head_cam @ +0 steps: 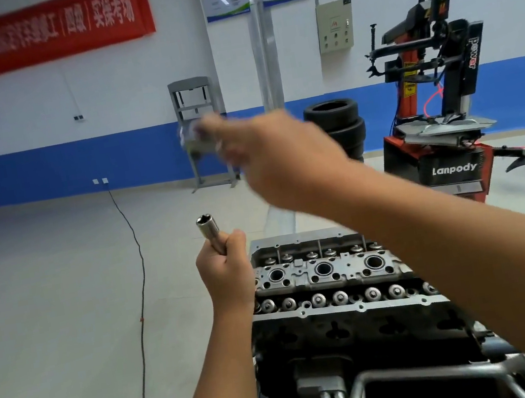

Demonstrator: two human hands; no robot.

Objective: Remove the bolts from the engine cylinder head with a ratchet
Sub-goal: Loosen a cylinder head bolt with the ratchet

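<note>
Sitting low at the centre-right, near the viewer, the bare grey aluminium engine cylinder head shows 3 round plug wells along its middle, with a row of round valve-spring caps on the near side and another on the far side. It tops a dark engine block, with a bent silver pipe crossing nearer still. No bolt heads can be picked out with certainty.

Just left of the head, the left hand is clenched around a long chrome deep socket, its open end pointing up and away from the engine. The right hand is raised over the far side and badly smeared by motion; something pale and shiny blurs at its fingertips, but whether it grips a tool cannot be told.

Judging from this, the main risk is a dropped part: a socket or loose piece slipping from either hand could fall into an open well or among the springs. A socket seated crookedly on a bolt could also slip and round it.

Farther right stands a red-and-black tyre changer, with stacked black tyres beside it.
</note>
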